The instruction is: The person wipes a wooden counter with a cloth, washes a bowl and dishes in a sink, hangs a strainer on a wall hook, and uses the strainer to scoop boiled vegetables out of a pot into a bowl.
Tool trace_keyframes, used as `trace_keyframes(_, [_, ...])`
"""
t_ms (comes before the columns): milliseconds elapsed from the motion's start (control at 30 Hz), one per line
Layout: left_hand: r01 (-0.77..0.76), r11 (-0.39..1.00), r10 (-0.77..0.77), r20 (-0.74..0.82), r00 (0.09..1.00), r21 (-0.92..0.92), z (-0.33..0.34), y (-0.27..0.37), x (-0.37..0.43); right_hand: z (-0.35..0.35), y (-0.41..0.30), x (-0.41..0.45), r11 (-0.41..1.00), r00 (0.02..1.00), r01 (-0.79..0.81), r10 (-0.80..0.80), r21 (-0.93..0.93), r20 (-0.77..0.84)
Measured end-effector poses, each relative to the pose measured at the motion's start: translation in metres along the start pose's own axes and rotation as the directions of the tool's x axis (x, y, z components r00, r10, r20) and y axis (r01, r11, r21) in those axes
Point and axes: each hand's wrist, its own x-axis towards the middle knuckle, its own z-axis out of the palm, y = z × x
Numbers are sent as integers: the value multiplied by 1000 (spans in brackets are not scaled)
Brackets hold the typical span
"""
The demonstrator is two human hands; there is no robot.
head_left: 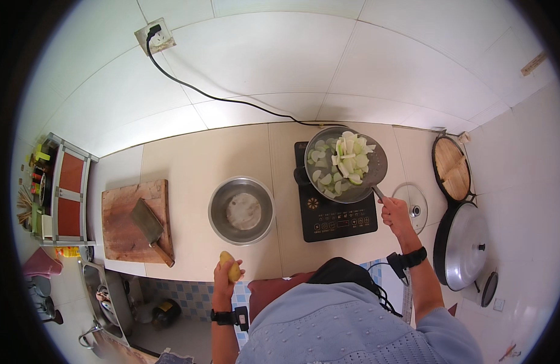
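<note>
My right hand (396, 218) grips the handle of a metal skimmer (377, 159), which is heaped with pale green vegetable slices (350, 157). The skimmer is over the right side of a metal pot (312, 136), where more slices (323, 177) lie in what looks like water. Beneath the pot is a black induction cooker (339, 227). In my left hand (223, 277), near the counter's front edge, is a yellowish potato (230, 266). A steel bowl (216, 211) stands on the counter just beyond that hand, with nothing in it.
A cleaver (147, 220) lies on a wooden cutting board (114, 227) at the left. A glass lid (405, 211) rests right of the cooker, near a large lidded pan (466, 245). The black power cord (243, 103) runs along the tiled wall. A sink (95, 273) is at lower left.
</note>
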Motion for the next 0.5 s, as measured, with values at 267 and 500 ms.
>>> trace_keyframes(267, [-107, 985, 87, -150, 985, -137, -30, -1, -47, 9, 2, -2, 1000, 1000, -13, 13, -9, 14])
trace_keyframes(500, [-183, 958, 131, -230, 964, -223, -32, -7, -76, 62, -12, -16, 988, 986, 79, -58, -133, 158])
